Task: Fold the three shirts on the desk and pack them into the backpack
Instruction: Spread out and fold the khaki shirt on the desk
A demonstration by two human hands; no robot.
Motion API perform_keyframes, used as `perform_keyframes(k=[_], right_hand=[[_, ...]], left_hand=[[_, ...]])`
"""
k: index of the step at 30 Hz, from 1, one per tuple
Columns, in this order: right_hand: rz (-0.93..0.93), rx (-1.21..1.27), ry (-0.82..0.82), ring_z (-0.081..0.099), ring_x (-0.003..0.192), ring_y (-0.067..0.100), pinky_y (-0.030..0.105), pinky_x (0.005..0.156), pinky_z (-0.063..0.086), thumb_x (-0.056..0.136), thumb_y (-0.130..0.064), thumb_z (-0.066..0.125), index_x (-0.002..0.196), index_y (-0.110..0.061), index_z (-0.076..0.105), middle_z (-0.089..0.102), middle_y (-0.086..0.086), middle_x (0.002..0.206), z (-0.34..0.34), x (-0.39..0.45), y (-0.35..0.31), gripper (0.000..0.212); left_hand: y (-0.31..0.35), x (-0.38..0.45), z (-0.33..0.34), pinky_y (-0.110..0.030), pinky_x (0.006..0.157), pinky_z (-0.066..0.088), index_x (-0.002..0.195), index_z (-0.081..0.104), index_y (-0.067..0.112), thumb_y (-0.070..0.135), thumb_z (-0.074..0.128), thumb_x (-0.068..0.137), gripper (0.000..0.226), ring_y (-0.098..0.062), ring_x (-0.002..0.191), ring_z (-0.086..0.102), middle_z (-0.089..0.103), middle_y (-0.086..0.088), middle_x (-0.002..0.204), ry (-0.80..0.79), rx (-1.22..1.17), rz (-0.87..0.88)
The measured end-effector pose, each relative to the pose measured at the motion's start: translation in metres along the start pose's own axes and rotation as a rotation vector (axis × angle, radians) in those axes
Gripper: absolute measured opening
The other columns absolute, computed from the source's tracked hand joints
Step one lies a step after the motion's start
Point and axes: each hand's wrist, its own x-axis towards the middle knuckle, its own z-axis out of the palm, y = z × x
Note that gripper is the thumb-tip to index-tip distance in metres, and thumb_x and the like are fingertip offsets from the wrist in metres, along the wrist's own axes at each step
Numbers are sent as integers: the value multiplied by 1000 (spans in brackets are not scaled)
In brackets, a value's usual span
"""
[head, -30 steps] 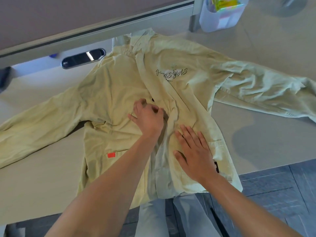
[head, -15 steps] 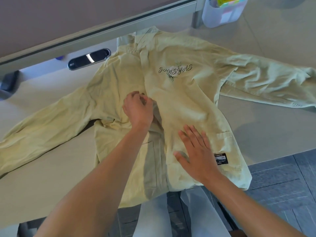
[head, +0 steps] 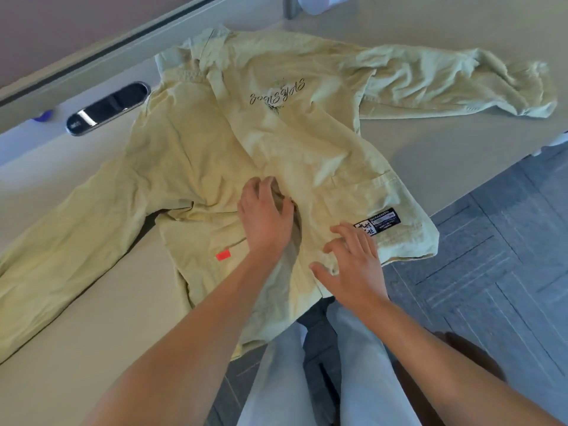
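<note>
A pale yellow-green long-sleeved shirt (head: 190,167) lies face up on the desk (head: 92,318), sleeves spread left and right and its hem hanging over the front edge. It has script print on the chest, an orange tag (head: 223,255) and a black label (head: 379,221). My left hand (head: 264,216) rests on the front opening at mid-body, fingers bent and apart. My right hand (head: 353,265) lies flat on the right panel near the hem. No other shirts and no backpack are in view.
A black oval device (head: 107,107) lies on the desk beyond the left shoulder. A white container (head: 322,1) stands at the back edge by a partition. Grey floor tiles (head: 507,256) and my light trousers (head: 362,364) show below the desk edge.
My left hand slid down the front opening toward the hem and loosened its pinch. The right panel now lies flatter, with the black label uncovered. My right hand stayed near the hem.
</note>
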Motion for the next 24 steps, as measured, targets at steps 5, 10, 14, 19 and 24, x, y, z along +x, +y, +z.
perform_keyframes(k=[5, 10, 14, 19, 24], right_hand=[[75, -27, -4, 50, 135, 28, 47, 114, 37, 83, -38, 84, 84, -16, 70, 62, 4, 132, 7, -23, 0, 26], [65, -47, 4, 48, 133, 25, 43, 115, 33, 77, -46, 85, 85, -17, 70, 60, 3, 132, 7, -30, -9, 34], [88, -89, 42, 50, 127, 27, 49, 111, 41, 76, -28, 84, 80, -12, 70, 61, 6, 128, 13, -31, -14, 21], [76, -22, 140, 51, 119, 23, 39, 107, 38, 76, -14, 78, 75, -12, 66, 65, 4, 120, 16, -34, -12, 12], [31, 45, 224, 60, 112, 26, 37, 105, 39, 78, -13, 76, 75, -13, 62, 65, 3, 113, -2, -60, -18, 14]], left_hand=[[-16, -29, -1, -56, 117, 32, 136, 61, 14, 36, 51, 92, 50, -35, 141, 42, 48, -17, 147, -98, 79, 108], [-30, -27, -10, -61, 116, 31, 139, 58, 17, 18, 59, 93, 47, -36, 147, 35, 43, -15, 154, -145, 277, 261], [-28, -9, -17, -56, 123, 22, 149, 50, 18, 18, 54, 98, 51, -34, 153, 25, 33, -13, 163, -187, 309, 280], [-27, 4, -20, -55, 125, 18, 156, 42, 23, 20, 51, 102, 55, -31, 157, 16, 19, -9, 171, -274, 345, 310], [-32, -1, -21, -56, 123, 24, 150, 49, 20, 20, 47, 101, 49, -34, 154, 24, 28, -13, 167, -215, 311, 280]])
